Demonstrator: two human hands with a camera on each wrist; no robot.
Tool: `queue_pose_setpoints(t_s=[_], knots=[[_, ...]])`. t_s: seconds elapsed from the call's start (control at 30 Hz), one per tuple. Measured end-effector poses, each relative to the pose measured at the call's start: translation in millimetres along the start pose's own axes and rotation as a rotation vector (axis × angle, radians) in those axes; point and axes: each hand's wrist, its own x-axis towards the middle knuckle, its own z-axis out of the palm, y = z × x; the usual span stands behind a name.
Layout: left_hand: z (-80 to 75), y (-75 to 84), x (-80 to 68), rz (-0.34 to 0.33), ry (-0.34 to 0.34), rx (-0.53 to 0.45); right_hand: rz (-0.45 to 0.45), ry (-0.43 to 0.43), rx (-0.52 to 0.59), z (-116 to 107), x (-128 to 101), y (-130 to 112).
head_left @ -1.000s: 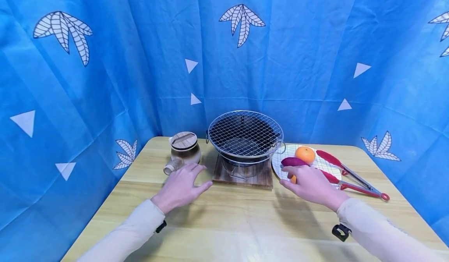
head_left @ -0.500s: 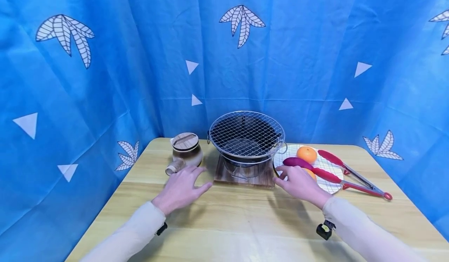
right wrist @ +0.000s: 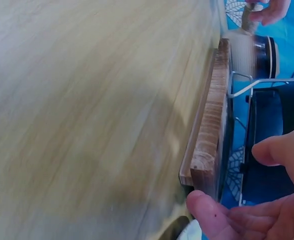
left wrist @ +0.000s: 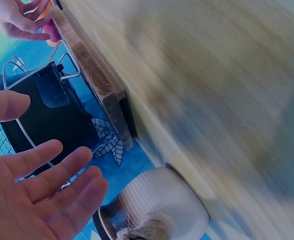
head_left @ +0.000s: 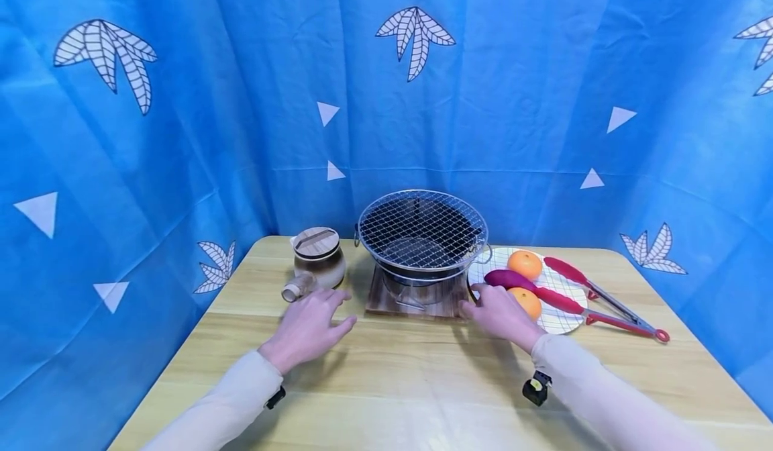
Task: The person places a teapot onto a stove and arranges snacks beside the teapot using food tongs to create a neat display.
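Observation:
A round black grill with a wire mesh top (head_left: 422, 231) stands on a wooden board (head_left: 417, 303) at the table's middle. My left hand (head_left: 331, 310) hovers open just left of the board's front corner, near a brown ceramic pot (head_left: 318, 260) with a wooden lid. My right hand (head_left: 478, 302) is open too, fingers spread at the board's right front corner, beside the plate. In the left wrist view my left hand (left wrist: 42, 200) shows straight fingers before the grill body (left wrist: 42, 120). The right wrist view shows the fingers (right wrist: 212, 212) close to the board's end (right wrist: 212, 135).
A white checked plate (head_left: 558, 317) right of the grill carries two oranges (head_left: 524, 264) and a purple sweet potato (head_left: 506, 278). Red tongs (head_left: 604, 300) lie across its right side. Blue cloth hangs behind and beside the wooden table (head_left: 423, 384).
My right hand has moved left, off the plate and the sweet potato, to the right front corner of the wooden board. The left hand has barely shifted.

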Motion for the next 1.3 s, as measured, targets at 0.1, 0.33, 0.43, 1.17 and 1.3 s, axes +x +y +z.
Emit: queue_pose_setpoints(t_s=[0.1,0.33,0.43,1.17,1.3], knots=[[0.2,0.5,0.2,0.003,0.004,0.001,0.032,-0.006,0.014,4.9,1.1,0.4],[1.6,0.9,-0.1,-0.007,0.007,-0.003,0.048,-0.013,0.006,11.3,1.6,-0.1],[5.9,2.7,1.9,0.0,0.001,-0.01,0.061,-0.009,-0.005,13.5,-0.7,4.9],[5.3,0.5,4.0,-0.011,-0.008,-0.003,0.045,0.005,0.019,19.8,12.5,2.6],[5.4,-0.1,4.0,-0.015,-0.007,0.0,0.016,0.022,0.013,20.5,12.8,3.4]])
